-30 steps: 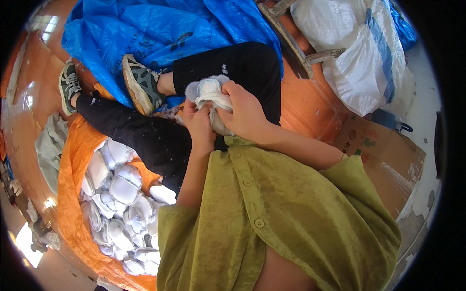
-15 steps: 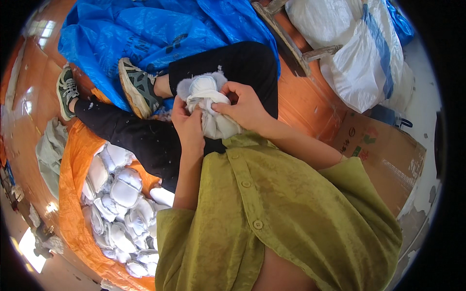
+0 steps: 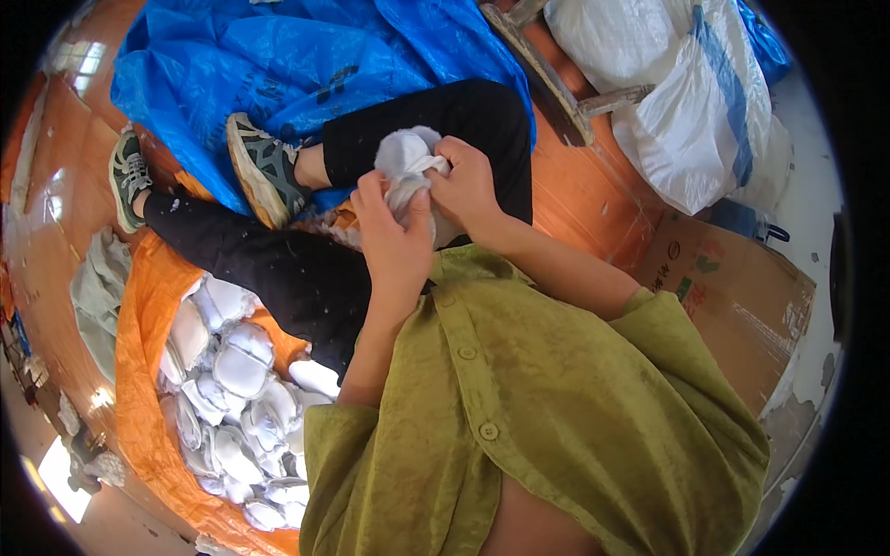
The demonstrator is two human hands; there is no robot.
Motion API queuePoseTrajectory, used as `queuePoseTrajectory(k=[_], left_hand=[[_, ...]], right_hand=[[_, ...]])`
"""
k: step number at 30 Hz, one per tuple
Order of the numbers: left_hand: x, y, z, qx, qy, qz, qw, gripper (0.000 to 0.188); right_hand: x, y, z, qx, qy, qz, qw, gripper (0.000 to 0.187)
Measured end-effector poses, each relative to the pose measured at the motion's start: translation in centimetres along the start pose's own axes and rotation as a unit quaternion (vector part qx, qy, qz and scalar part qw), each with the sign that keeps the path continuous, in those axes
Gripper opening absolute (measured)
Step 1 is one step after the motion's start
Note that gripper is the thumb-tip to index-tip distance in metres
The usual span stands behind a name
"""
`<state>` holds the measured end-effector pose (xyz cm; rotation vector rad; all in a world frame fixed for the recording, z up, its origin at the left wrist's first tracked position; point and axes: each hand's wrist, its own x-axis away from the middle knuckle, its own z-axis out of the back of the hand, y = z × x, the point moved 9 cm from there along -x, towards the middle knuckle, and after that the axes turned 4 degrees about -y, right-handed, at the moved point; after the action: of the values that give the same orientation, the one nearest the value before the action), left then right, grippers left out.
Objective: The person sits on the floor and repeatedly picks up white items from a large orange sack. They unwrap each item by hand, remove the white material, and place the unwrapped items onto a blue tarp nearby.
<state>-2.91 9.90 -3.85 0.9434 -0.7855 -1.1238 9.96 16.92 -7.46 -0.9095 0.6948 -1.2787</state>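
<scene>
A soft white-and-grey plush piece (image 3: 405, 153) is bunched up between both my hands, above my lap. My left hand (image 3: 397, 236) pinches its lower side with thumb and fingers. With curled fingers, my right hand (image 3: 469, 192) grips its right side close to the top. The rounded, fluffy grey end pokes out beyond the fingers, and part of the white cloth is hidden in the grasp. Below and left, an open orange sack (image 3: 139, 371) holds several white padded pieces (image 3: 243, 360) with rounded outlines.
A crumpled blue sheet (image 3: 232, 74) spreads beyond my legs. At the upper right are a wooden stool (image 3: 547, 79) lying over and white woven sacks (image 3: 672, 139). A cardboard box (image 3: 732, 287) stands at right, and a grey-green cloth (image 3: 97, 292) lies at left.
The plush piece has turned and shifted slightly to the right, bunching tighter. My left hand has moved right, nearer my right hand, which stays on the piece.
</scene>
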Motion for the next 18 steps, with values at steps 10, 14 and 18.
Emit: queuePoseTrajectory(k=[10, 14, 18], left_hand=[[-0.7, -4.8, 0.3, 0.158, 0.086, 0.045, 0.983, 0.032], [-1.4, -7.0, -0.5, 0.203, 0.077, 0.075, 0.973, 0.031], [-0.6, -7.5, -2.0, 0.223, -0.030, 0.071, 0.972, 0.032]], right_hand=[[2.3, -5.6, -3.1, 0.355, -0.294, 0.121, 0.879, 0.010], [4.7, -7.0, -4.3, 0.326, -0.253, 0.218, 0.885, 0.011], [4.4, -8.3, -2.4, 0.229, -0.145, 0.243, 0.931, 0.010]])
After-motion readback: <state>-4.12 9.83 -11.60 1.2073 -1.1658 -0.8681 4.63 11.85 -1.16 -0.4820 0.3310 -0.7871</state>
